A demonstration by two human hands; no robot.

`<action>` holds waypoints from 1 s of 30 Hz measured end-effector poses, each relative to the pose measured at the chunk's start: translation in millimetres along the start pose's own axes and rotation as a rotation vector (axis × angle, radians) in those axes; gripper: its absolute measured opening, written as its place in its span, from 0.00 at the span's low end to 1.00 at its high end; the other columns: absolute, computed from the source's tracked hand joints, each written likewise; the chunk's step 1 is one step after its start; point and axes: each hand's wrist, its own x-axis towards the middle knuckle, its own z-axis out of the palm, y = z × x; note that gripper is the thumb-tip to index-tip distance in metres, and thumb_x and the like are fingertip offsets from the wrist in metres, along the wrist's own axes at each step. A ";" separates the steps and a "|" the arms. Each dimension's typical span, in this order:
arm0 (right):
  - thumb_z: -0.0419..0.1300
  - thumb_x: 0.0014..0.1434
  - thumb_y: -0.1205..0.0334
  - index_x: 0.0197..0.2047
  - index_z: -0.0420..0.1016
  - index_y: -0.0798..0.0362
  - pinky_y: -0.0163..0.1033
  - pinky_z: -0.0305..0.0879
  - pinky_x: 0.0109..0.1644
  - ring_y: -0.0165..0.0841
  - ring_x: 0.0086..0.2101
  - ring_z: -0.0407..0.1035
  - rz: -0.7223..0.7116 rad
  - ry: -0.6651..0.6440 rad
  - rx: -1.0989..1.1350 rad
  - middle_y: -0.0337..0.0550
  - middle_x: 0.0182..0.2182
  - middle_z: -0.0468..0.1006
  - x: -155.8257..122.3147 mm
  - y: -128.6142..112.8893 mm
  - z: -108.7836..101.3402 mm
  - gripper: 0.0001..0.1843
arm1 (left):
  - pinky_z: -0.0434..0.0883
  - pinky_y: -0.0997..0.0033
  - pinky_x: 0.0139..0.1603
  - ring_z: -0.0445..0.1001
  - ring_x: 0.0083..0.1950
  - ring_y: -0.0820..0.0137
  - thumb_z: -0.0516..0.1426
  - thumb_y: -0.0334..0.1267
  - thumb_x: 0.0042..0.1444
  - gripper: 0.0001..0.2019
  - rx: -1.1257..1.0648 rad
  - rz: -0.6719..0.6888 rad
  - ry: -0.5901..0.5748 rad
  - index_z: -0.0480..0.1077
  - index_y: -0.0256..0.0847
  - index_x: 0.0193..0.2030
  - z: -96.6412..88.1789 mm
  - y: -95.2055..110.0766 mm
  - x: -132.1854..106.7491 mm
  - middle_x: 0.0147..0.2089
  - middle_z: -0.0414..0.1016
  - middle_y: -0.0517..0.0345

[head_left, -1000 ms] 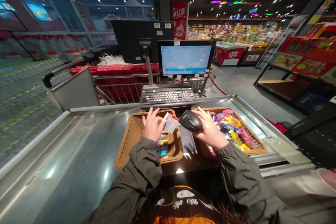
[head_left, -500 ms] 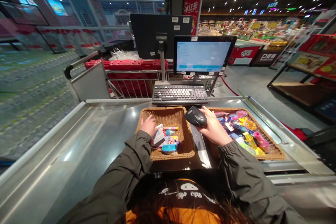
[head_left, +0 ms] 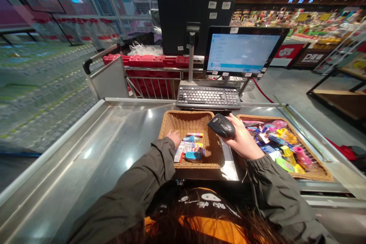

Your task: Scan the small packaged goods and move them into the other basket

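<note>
My right hand (head_left: 243, 141) is closed round a black handheld barcode scanner (head_left: 222, 125), held up between two wicker baskets. My left hand (head_left: 173, 137) reaches into the left basket (head_left: 187, 119). Most of it is hidden by my grey-green sleeve, and its fingers lie loosely beside a few small coloured packets (head_left: 190, 148) on the basket floor, with nothing in them. A white and red packet (head_left: 179, 152) lies just below that hand.
The right basket (head_left: 314, 173) is full of several small colourful goods. Behind the baskets are a keyboard (head_left: 208, 96), a lit screen (head_left: 243, 51) and a pole-mounted display. A steel counter (head_left: 94, 148) spreads left; a cart with red crates (head_left: 148, 61) stands behind.
My left hand carried the white packet from in front of the scanner down into the left basket and let it go. The scanner hand stayed about where it was. My view swung left.
</note>
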 end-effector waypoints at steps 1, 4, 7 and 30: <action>0.60 0.54 0.61 0.61 0.64 0.51 0.68 0.50 0.65 0.54 0.66 0.49 0.008 0.005 -0.007 0.53 0.61 0.67 -2.2 1.1 -2.2 0.30 | 0.62 0.40 0.63 0.67 0.62 0.55 0.63 0.36 0.55 0.11 0.018 0.015 -0.033 0.75 0.45 0.46 -3.9 4.2 -0.4 0.57 0.73 0.51; 0.60 0.55 0.60 0.61 0.64 0.51 0.67 0.50 0.66 0.55 0.66 0.49 0.031 0.016 -0.018 0.53 0.61 0.67 -11.5 7.9 -11.7 0.30 | 0.49 0.30 0.65 0.59 0.69 0.48 0.66 0.32 0.46 0.13 0.080 0.068 -0.138 0.77 0.46 0.41 -23.0 21.5 -3.3 0.61 0.71 0.47; 0.60 0.55 0.59 0.62 0.63 0.51 0.65 0.51 0.66 0.54 0.66 0.50 0.068 0.058 -0.007 0.53 0.60 0.67 -23.3 17.6 -24.2 0.30 | 0.44 0.32 0.68 0.52 0.72 0.50 0.64 0.37 0.51 0.15 0.107 0.141 -0.141 0.76 0.47 0.47 -49.6 46.4 -7.8 0.67 0.64 0.46; 0.59 0.57 0.52 0.59 0.67 0.51 0.60 0.57 0.64 0.50 0.61 0.62 0.439 0.346 -0.042 0.51 0.57 0.72 -104.8 143.2 -135.5 0.28 | 0.39 0.32 0.70 0.54 0.71 0.49 0.61 0.45 0.55 0.09 0.128 0.479 0.150 0.78 0.41 0.34 -28.3 286.3 135.8 0.65 0.66 0.44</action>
